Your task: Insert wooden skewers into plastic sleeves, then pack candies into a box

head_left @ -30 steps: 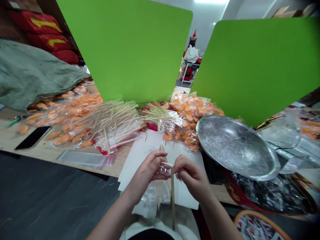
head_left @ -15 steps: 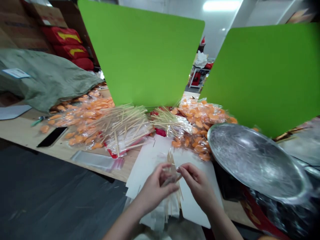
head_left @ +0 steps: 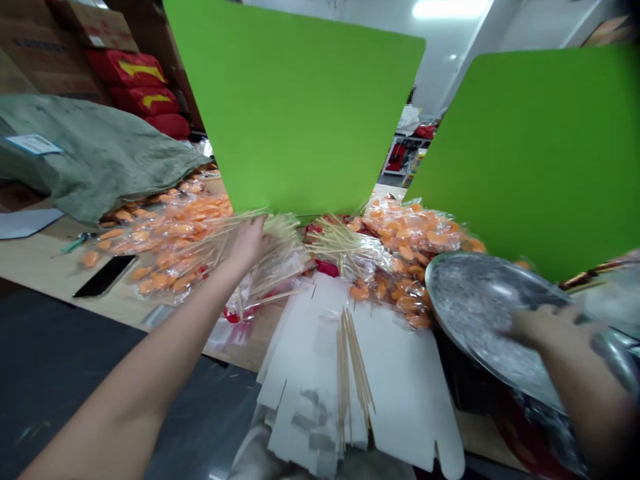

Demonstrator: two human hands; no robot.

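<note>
My left hand [head_left: 249, 241] reaches to the heap of thin wooden sticks [head_left: 280, 247] lying on clear plastic bags. Its fingers are turned away and mostly hidden, so I cannot make out a hold. Over the wide metal basin [head_left: 480, 307] at the right is my right hand [head_left: 545, 328], smeared by motion, its fingers unclear. Between my arms, several loose wooden sticks [head_left: 356, 373] lie lengthwise on flat white cardboard [head_left: 400, 380], with clear plastic sleeves [head_left: 313, 420] beside them.
Bagged orange pieces [head_left: 165, 230] are heaped at left, with more orange pieces [head_left: 405, 247] at right. A phone [head_left: 106, 277] lies near the table's front edge. Green panels [head_left: 300, 113] stand behind. A grey-green sack [head_left: 95, 153] sits at far left.
Both hands have parted from above the white cardboard. My left hand has moved forward and left to the stick heap, my right hand rightward over the basin. The sticks on the cardboard are now uncovered.
</note>
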